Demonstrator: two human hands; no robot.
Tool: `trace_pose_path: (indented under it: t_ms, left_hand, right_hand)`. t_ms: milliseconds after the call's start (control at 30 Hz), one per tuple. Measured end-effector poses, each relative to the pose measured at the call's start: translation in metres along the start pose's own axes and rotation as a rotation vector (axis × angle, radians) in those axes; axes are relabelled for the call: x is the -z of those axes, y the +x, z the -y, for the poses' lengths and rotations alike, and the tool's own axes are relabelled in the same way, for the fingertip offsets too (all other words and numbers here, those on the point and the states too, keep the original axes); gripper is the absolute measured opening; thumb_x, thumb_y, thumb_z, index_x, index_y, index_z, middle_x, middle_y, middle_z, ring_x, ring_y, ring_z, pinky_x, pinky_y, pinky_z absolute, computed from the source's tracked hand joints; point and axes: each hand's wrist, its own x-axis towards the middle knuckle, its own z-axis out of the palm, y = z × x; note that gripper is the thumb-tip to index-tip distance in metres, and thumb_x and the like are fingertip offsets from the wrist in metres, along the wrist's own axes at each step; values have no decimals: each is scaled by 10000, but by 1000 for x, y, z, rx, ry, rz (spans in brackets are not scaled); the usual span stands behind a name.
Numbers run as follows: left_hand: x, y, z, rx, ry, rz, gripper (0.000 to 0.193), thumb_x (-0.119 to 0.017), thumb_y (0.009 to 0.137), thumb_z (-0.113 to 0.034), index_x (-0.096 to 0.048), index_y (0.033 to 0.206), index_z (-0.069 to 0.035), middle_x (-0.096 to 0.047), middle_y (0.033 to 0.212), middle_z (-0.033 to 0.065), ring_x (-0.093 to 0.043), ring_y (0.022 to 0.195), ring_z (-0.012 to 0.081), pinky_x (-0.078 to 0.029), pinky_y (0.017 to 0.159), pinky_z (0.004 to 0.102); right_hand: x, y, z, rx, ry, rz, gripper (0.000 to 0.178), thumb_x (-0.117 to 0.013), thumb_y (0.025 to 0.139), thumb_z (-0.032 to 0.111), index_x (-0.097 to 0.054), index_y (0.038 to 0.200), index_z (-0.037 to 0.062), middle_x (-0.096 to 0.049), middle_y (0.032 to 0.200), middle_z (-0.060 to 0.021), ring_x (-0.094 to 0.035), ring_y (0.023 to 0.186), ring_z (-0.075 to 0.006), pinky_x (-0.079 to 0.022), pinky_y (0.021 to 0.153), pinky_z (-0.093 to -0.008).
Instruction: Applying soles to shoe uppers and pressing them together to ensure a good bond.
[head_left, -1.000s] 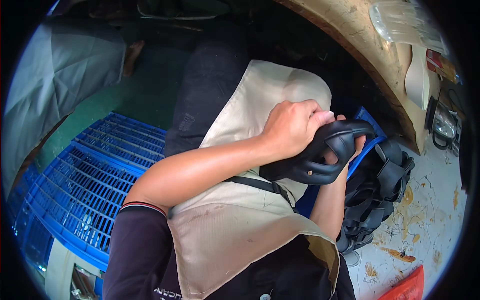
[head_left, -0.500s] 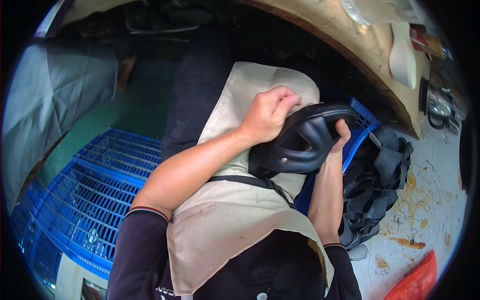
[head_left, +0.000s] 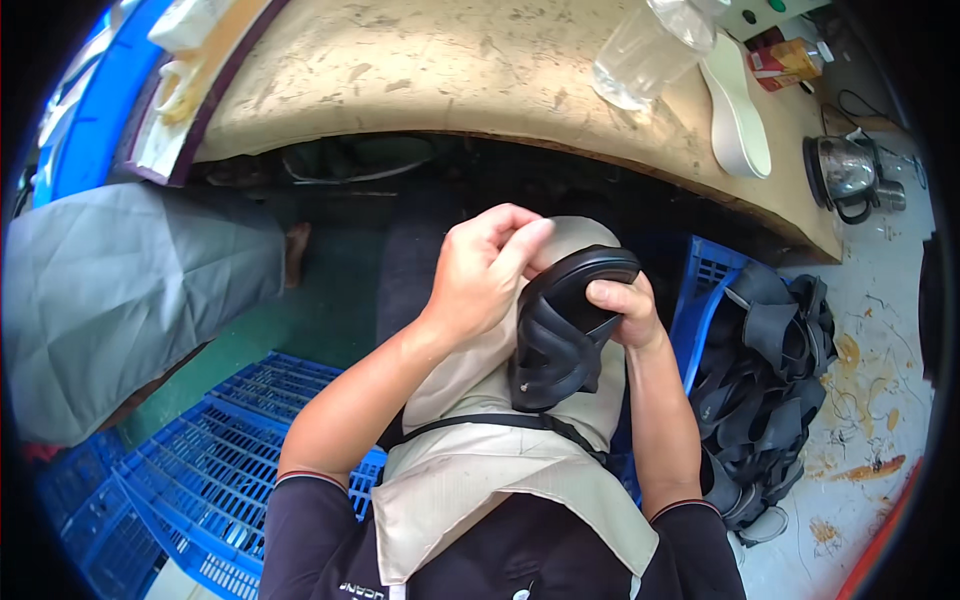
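A black sandal [head_left: 556, 366] with broad smooth straps and a small metal stud is held up over my lap, one rounded end raised toward the table. My right hand [head_left: 632, 308] grips that raised end from the right, its thumb lying on the inner face. On the other side my left hand [head_left: 482, 268] hovers close to the sandal's rim, thumb and fingers pinched together. Whatever sits in that pinch, if anything, is too small to make out. Beneath the sandal a beige apron [head_left: 470, 465] with a black strap covers my lap.
A worn table [head_left: 420, 75] ahead bears a clear plastic bottle [head_left: 650, 55] and a white sole-shaped piece [head_left: 735, 110]. Right of me, black sandal parts [head_left: 765, 400] are heaped beside a blue crate [head_left: 697, 290]. Blue slatted crates [head_left: 230, 450] and another person's grey-covered lap [head_left: 140, 300] lie left.
My view has tilted up, showing more of the table. The sandal has turned more upright in my right hand, whose thumb now lies on its inner face. My left hand stays pinched beside it.
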Motion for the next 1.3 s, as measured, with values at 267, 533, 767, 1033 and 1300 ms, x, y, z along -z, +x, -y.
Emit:
trace_pose_path:
  t_ms: [267,533,767,1033,1300]
  left_hand:
    - [8,8,9,-184,-2,9,203,-625,1006,-163,-705,899,-10,-656,754,27,-536,660,71,-437,613,194]
    - [14,19,46,-20,-114,91,217,-669,974,-178,-717,885,14,-664,739,30,-532,637,74,-433,589,202]
    - [12,26,-16,-110,218,115,228,-686,983,-214,-734,944,5,-687,786,41,-554,674,72,-449,619,197]
    - [17,42,-61,-26,569,305,309,-682,987,-281,-745,952,19,-638,732,30,-513,622,81,-428,585,199]
    - [12,58,-22,197,354,338,464,-653,993,-423,-754,910,23,-582,695,24,-477,598,95,-408,547,243]
  right_hand:
    - [-25,2,-5,21,54,-98,408,-623,828,180,-686,1154,-56,-746,1050,-154,-693,851,-212,-536,793,-295]
    - [-27,12,-21,-28,53,-102,283,-656,846,133,-694,1073,-31,-723,956,-85,-625,814,-141,-478,737,-250]
    - [-41,19,2,-80,-92,-62,216,-704,867,198,-702,961,4,-691,832,-39,-594,718,-114,-456,673,-228]
    - [-56,30,6,-96,-259,-34,210,-724,868,241,-689,862,34,-656,741,-19,-557,640,-102,-435,604,-234]
    - [-62,23,-2,-137,-204,-16,254,-720,872,267,-665,786,34,-642,719,-15,-539,611,-112,-422,574,-238]
